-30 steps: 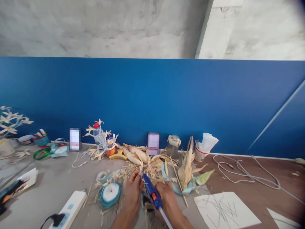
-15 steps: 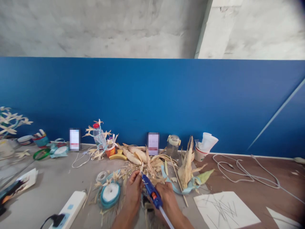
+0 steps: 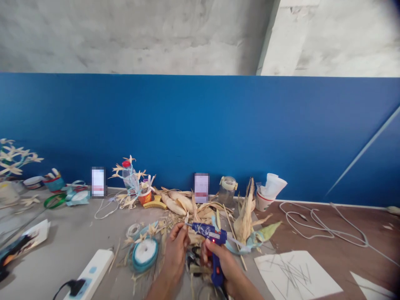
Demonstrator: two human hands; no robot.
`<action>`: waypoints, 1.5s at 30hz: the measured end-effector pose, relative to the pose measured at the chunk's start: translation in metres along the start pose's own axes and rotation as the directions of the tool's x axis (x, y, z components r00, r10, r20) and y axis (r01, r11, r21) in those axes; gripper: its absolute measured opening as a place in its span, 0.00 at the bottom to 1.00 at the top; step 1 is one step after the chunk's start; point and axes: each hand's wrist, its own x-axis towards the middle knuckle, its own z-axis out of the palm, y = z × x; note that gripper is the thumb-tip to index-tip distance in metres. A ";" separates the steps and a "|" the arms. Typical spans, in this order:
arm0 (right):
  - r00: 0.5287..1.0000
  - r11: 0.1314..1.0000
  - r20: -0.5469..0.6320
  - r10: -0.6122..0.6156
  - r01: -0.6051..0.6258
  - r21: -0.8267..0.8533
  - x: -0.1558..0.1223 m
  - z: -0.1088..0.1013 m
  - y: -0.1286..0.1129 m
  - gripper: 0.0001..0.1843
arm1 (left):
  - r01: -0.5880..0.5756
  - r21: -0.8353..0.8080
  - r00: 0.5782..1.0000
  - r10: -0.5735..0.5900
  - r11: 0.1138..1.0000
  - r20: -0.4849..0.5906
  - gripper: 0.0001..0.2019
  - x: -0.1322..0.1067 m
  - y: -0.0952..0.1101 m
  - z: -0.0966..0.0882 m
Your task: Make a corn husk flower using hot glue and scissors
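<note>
My right hand (image 3: 220,256) is wrapped round the handle of a blue hot glue gun (image 3: 210,232). A small red light glows on its body, and a clear glue stick juts from its back end. The nozzle points left, close to the fingertips of my left hand (image 3: 176,241). Those fingers pinch a small pale piece of corn husk (image 3: 186,217) standing upright; whether the nozzle touches it I cannot tell. Scraps of dried husk (image 3: 175,218) lie beyond and between the hands. Left of my left hand is a roll of teal ribbon (image 3: 145,254).
A white power strip (image 3: 93,268) lies at front left. Whole husks (image 3: 243,225) and a lidded jar (image 3: 227,189) stand behind on the right, near a paper cup (image 3: 264,202). Thin wires rest on white paper (image 3: 296,275). A husk-flower branch (image 3: 133,189) stands back left, before the blue partition (image 3: 187,125).
My right hand has turned the glue gun from a slanted, end-on pose to nearly level, side-on, with its handle now showing. My left hand stays almost in place.
</note>
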 end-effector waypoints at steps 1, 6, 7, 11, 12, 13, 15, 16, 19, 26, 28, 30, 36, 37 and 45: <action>0.999 0.998 0.025 0.028 -0.029 0.060 0.002 0.000 0.001 0.25 | -0.006 -0.014 1.000 0.007 1.000 0.009 0.14 0.000 0.000 0.000; 0.976 0.939 0.172 0.136 -0.182 0.292 0.007 -0.004 0.003 0.22 | 0.009 -0.068 1.000 -0.008 0.998 0.020 0.15 0.000 0.003 0.002; 0.968 0.920 0.198 0.155 -0.214 0.329 0.007 -0.005 0.002 0.21 | 0.011 -0.077 1.000 -0.010 0.997 0.022 0.15 -0.001 0.004 0.002; 0.919 0.805 0.297 0.259 -0.375 0.459 0.007 -0.006 -0.003 0.20 | 0.001 -0.079 0.999 0.001 0.997 0.034 0.15 -0.002 0.006 0.004; 0.906 0.774 0.316 0.283 -0.410 0.482 0.007 -0.007 -0.005 0.22 | -0.002 -0.078 0.999 0.004 0.997 0.033 0.14 -0.002 0.007 0.004; 0.894 0.748 0.332 0.301 -0.438 0.499 0.007 -0.007 -0.006 0.23 | -0.002 -0.076 0.999 0.005 0.997 0.033 0.14 -0.002 0.007 0.004; 0.876 0.713 0.360 0.322 -0.474 0.516 0.007 -0.007 -0.008 0.26 | 0.002 -0.079 1.000 0.000 0.997 0.031 0.14 -0.003 0.007 0.004; 0.869 0.706 0.372 0.325 -0.485 0.516 0.007 -0.007 -0.009 0.27 | 0.006 -0.082 1.000 -0.004 0.997 0.029 0.14 -0.003 0.007 0.004; 0.872 0.720 0.382 0.307 -0.476 0.506 0.005 -0.007 -0.010 0.26 | 0.002 -0.100 1.000 0.001 0.995 0.031 0.16 -0.003 0.009 0.005; 0.926 0.815 0.262 0.274 -0.368 0.447 0.003 -0.006 -0.012 0.22 | -0.001 -0.153 0.999 0.007 0.988 0.034 0.16 -0.003 0.012 0.007; 0.957 0.883 0.182 0.226 -0.280 0.377 0.002 -0.004 -0.012 0.22 | -0.002 -0.165 0.999 0.007 0.986 0.031 0.16 -0.002 0.011 0.006; 0.987 0.954 0.074 0.139 -0.154 0.257 -0.002 -0.003 -0.012 0.23 | 0.003 -0.179 1.000 0.002 0.984 0.028 0.16 -0.001 0.010 0.005; 0.998 0.999 -0.051 -0.036 0.036 0.005 -0.012 0.004 -0.012 0.25 | 0.015 -0.204 1.000 -0.009 0.979 0.028 0.17 0.000 0.006 0.004; 0.999 1.000 -0.033 -0.002 0.002 0.026 -0.011 0.004 -0.011 0.25 | 0.017 -0.205 0.999 -0.011 0.979 0.031 0.17 0.000 0.005 0.003; 0.979 0.949 0.141 0.150 -0.183 0.256 0.005 -0.003 -0.004 0.24 | 0.014 -0.173 0.999 -0.006 0.985 0.045 0.17 -0.002 0.006 0.003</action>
